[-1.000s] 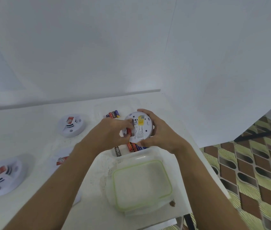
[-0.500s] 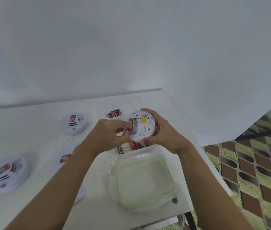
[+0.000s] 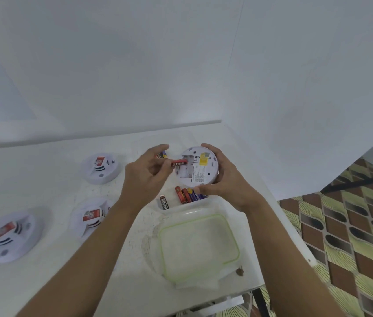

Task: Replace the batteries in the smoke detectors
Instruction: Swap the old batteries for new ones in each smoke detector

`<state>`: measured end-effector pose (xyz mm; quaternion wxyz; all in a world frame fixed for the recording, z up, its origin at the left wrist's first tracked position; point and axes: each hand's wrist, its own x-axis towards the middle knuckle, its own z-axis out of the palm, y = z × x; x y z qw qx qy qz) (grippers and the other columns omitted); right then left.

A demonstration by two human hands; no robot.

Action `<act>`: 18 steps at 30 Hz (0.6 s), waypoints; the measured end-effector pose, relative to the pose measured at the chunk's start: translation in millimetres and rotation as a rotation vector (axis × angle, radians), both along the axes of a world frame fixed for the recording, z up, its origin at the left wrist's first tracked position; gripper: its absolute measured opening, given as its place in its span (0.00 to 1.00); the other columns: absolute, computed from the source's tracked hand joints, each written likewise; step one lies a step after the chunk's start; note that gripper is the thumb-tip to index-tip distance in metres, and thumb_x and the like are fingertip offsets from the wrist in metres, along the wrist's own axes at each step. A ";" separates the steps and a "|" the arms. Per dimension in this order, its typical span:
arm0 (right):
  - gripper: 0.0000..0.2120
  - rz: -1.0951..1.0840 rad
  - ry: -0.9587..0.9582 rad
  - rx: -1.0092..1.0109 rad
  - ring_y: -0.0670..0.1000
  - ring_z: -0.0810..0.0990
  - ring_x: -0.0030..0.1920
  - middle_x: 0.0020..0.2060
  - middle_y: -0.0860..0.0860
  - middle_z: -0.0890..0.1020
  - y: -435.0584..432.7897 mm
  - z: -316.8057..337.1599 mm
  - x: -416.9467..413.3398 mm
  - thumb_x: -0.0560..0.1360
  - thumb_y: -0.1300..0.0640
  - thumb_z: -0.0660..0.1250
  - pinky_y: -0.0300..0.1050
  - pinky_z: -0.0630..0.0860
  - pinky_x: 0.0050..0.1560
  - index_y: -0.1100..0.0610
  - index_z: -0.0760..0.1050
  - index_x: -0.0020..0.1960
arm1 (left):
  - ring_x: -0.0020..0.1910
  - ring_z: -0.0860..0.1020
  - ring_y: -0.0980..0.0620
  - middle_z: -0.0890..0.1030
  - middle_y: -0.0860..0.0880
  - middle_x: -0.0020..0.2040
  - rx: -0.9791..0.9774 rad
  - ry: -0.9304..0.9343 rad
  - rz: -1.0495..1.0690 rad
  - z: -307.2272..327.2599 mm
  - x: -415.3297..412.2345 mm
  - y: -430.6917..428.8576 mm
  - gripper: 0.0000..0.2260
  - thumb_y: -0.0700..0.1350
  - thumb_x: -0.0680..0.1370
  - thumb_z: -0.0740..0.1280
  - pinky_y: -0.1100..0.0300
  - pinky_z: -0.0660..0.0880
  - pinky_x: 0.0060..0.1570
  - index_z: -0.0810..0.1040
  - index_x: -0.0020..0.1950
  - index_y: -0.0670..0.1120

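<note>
Clear square plastic lid with green seal point(image 3: 199, 245) on white surface point(image 3: 55, 179), nearer than both grips. Loose batteries point(image 3: 184, 195) just below right grip point(image 3: 226, 181). Right grip curls round white round smoke detector point(image 3: 200, 170), back facing up. Left grip point(image 3: 145, 177) pinches red battery point(image 3: 178, 161), tip at detector's open compartment.

Left hand point(image 3: 146, 177) pinching red battery point(image 3: 179, 161), apparently between thumb and forefinger — right hand point(image 3: 226, 181) curled round smoke detector point(image 3: 198, 169), forearms extended
</note>
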<state>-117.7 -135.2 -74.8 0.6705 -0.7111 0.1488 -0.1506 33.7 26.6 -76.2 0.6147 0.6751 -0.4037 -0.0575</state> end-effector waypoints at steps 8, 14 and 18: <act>0.45 -0.171 -0.064 0.022 0.46 0.78 0.63 0.65 0.47 0.76 -0.2 -1.2 2.3 0.67 0.75 0.77 0.49 0.83 0.52 0.48 0.64 0.75 | 0.41 0.74 0.56 0.79 0.57 0.40 0.375 -0.370 0.022 -6.6 10.3 -3.6 0.10 0.49 0.83 0.60 0.67 0.69 0.40 0.81 0.52 0.49; 0.45 -0.169 -0.070 0.017 0.43 0.78 0.62 0.66 0.47 0.76 2.6 1.9 7.4 0.67 0.75 0.76 0.45 0.82 0.49 0.49 0.63 0.76 | 0.52 0.73 0.52 0.81 0.55 0.45 0.973 -0.802 -0.062 -7.3 4.9 -15.4 0.17 0.60 0.83 0.54 0.51 0.59 0.54 0.81 0.55 0.57; 0.45 -0.177 -0.081 0.004 0.44 0.78 0.63 0.66 0.47 0.75 0.8 4.6 10.8 0.67 0.75 0.76 0.47 0.83 0.51 0.49 0.63 0.76 | 0.55 0.74 0.53 0.83 0.57 0.51 1.023 -0.799 -0.052 -0.4 3.8 -20.5 0.16 0.61 0.82 0.57 0.50 0.60 0.59 0.81 0.57 0.57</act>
